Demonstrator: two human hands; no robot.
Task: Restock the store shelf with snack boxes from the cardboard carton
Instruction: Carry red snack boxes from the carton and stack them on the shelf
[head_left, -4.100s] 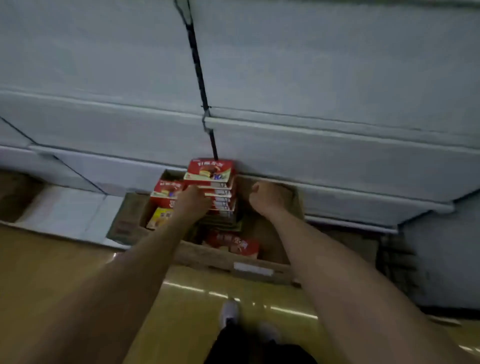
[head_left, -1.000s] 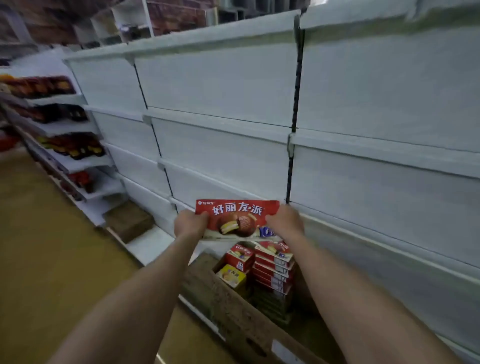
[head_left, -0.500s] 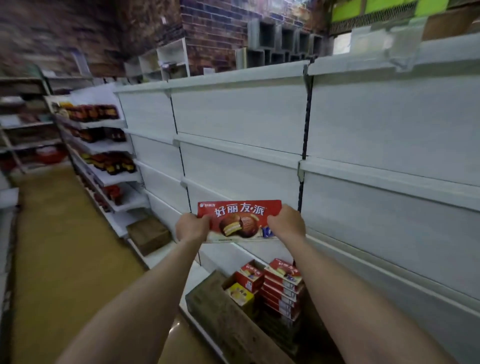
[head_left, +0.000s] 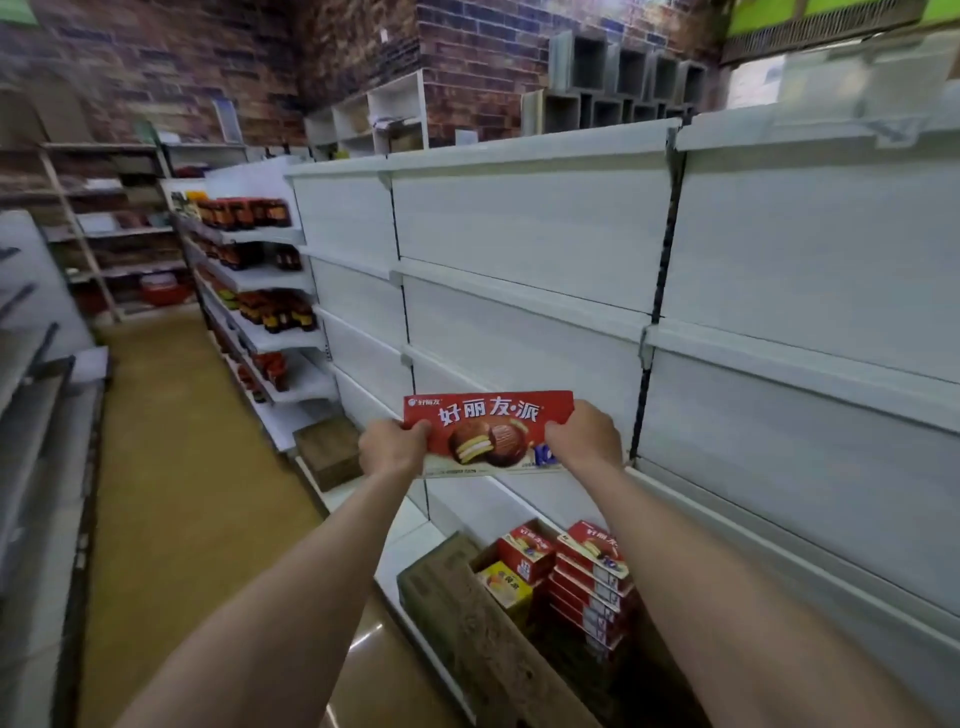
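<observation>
Above the cardboard carton (head_left: 467, 618), the red snack box (head_left: 488, 432) has been lifted clear, left hand (head_left: 390, 447) and right hand (head_left: 584, 435) with fingers clamped on its ends, facing the bare white shelf (head_left: 524, 299); placing it comes next.

The snack box (head_left: 488, 434) looks like glossy printed card. The carton (head_left: 467, 618) is rough, matt brown cardboard. The shelves (head_left: 524, 291) look like smooth, matt white painted metal. The floor (head_left: 176, 467) is smooth with a slight shine, and the wall (head_left: 208, 62) is rough brick.
</observation>
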